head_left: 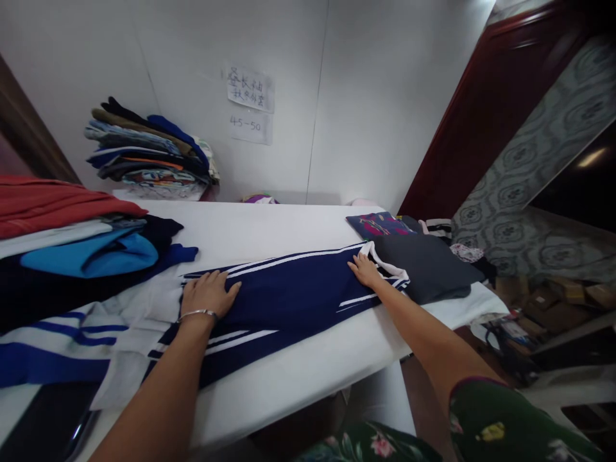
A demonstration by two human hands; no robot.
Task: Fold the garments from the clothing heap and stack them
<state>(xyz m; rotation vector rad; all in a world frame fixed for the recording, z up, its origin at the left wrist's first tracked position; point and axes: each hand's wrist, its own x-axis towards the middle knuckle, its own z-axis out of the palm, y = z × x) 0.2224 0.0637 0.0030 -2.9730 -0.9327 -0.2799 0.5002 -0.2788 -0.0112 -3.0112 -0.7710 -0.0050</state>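
A navy garment with white stripes [293, 289] lies stretched lengthwise across the white table. Its white-edged opening [378, 256] is at the right end. My left hand [208, 296], with a bracelet on the wrist, rests flat on the garment's left part, fingers spread and nothing gripped. At the other end my right hand [364, 269] lies on the cloth beside the white edge, its fingers stretched out. Just left of my left hand is a white and blue striped garment [91, 333], loosely crumpled, partly hidden by my forearm.
A heap with a red garment [52, 204] and a bright blue garment [96, 253] lies at left. Behind it stands a stack of folded clothes [149, 144]. Dark grey folded cloth [428, 266] lies at right. A dark phone-like object [51, 420] is at the near left.
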